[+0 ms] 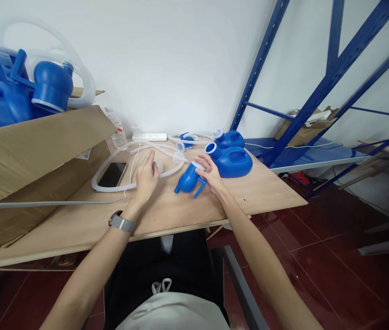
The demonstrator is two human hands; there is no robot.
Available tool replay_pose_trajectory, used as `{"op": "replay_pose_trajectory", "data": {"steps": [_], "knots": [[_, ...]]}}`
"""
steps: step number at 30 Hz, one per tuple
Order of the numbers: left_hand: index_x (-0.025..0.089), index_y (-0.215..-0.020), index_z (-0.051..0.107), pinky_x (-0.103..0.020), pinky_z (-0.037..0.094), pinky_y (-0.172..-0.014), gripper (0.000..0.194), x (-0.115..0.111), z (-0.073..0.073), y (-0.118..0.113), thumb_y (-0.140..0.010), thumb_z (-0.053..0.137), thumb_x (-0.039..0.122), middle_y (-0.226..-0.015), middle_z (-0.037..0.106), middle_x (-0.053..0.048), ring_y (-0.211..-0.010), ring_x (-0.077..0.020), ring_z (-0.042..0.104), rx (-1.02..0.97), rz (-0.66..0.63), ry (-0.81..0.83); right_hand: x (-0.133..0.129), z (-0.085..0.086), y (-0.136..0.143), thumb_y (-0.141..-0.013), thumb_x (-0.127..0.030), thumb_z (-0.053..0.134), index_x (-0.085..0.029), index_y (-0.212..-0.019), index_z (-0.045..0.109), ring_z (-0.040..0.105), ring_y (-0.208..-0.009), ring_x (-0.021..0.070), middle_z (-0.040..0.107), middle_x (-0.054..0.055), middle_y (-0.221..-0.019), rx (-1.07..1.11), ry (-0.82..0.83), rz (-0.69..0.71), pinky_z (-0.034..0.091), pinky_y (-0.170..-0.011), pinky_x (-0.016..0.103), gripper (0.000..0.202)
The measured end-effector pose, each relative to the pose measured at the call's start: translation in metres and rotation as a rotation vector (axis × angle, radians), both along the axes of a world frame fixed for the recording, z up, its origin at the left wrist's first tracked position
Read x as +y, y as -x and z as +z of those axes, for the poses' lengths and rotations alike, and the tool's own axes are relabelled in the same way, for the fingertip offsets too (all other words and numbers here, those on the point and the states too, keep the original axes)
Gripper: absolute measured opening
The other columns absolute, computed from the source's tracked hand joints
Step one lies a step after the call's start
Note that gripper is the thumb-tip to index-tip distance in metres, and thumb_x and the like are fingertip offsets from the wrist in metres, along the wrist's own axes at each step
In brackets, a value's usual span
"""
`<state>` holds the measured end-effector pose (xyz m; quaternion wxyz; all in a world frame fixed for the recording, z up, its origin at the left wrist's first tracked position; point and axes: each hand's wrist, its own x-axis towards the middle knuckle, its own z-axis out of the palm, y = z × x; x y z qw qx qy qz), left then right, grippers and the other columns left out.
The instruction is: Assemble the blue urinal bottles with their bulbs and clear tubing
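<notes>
My right hand grips a small blue bulb-shaped cup by its white rim. The cup lies tilted over the table, its narrow spout pointing left and its straight handle hanging down. My left hand has its fingers stretched out, above a loop of clear plastic tubing. Beside its thumb a whitish round piece is partly covered. Just behind my right hand, a blue jug-like bottle with a white-rimmed mouth lies on its side. A second blue bottle rests behind that one.
An open cardboard box full of blue parts takes up the table's left side. A phone, a water bottle and a power strip sit on the wooden table. At right stands blue metal shelving.
</notes>
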<state>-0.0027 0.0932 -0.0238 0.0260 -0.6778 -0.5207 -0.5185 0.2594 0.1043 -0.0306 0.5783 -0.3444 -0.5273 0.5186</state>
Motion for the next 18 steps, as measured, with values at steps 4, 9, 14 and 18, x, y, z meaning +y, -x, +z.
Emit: {"op": "replay_pose_trajectory", "data": {"steps": [4, 9, 14, 18], "knots": [[0.017, -0.163, 0.041, -0.044, 0.040, -0.125, 0.057, -0.004, 0.002, 0.000, -0.107, 0.038, 0.028, -0.165, 0.047, -0.016, -0.151, -0.0263, 0.048, -0.017, 0.089, -0.128, -0.014, 0.015, 0.014, -0.057, -0.043, 0.100, -0.027, -0.143, 0.059, 0.067, -0.129, 0.0299, 0.071, 0.011, -0.138, -0.122, -0.150, 0.151, 0.054, -0.112, 0.045, 0.096], [0.019, -0.165, 0.036, -0.043, 0.051, -0.115, 0.055, -0.010, 0.003, 0.003, -0.111, 0.037, 0.033, -0.160, 0.051, -0.022, -0.136, -0.0275, 0.064, 0.035, 0.099, -0.345, -0.039, 0.052, 0.030, -0.073, -0.038, 0.093, -0.029, -0.158, 0.050, 0.059, -0.142, 0.0297, 0.067, 0.011, -0.147, -0.328, -0.295, 0.313, 0.039, -0.126, 0.048, 0.095], [0.035, -0.165, 0.033, -0.042, 0.060, -0.106, 0.063, -0.031, 0.020, -0.002, -0.107, 0.048, 0.016, -0.154, 0.058, -0.015, -0.134, -0.0269, 0.065, 0.324, -0.134, -0.647, -0.046, 0.074, 0.035, -0.080, -0.033, 0.087, -0.037, -0.163, 0.041, 0.049, -0.151, 0.0292, 0.052, 0.004, -0.162, -0.442, -0.362, 0.399, 0.034, -0.129, 0.049, 0.095], [0.036, -0.164, 0.030, -0.036, 0.064, -0.099, 0.070, -0.055, 0.040, -0.018, -0.103, 0.062, 0.021, -0.155, 0.058, -0.013, -0.132, -0.0244, 0.067, 0.329, -0.288, -0.577, -0.043, 0.073, 0.036, -0.080, -0.029, 0.086, -0.037, -0.165, 0.037, 0.042, -0.156, 0.0284, 0.036, 0.000, -0.172, -0.485, -0.416, 0.363, 0.030, -0.132, 0.046, 0.099]]}}
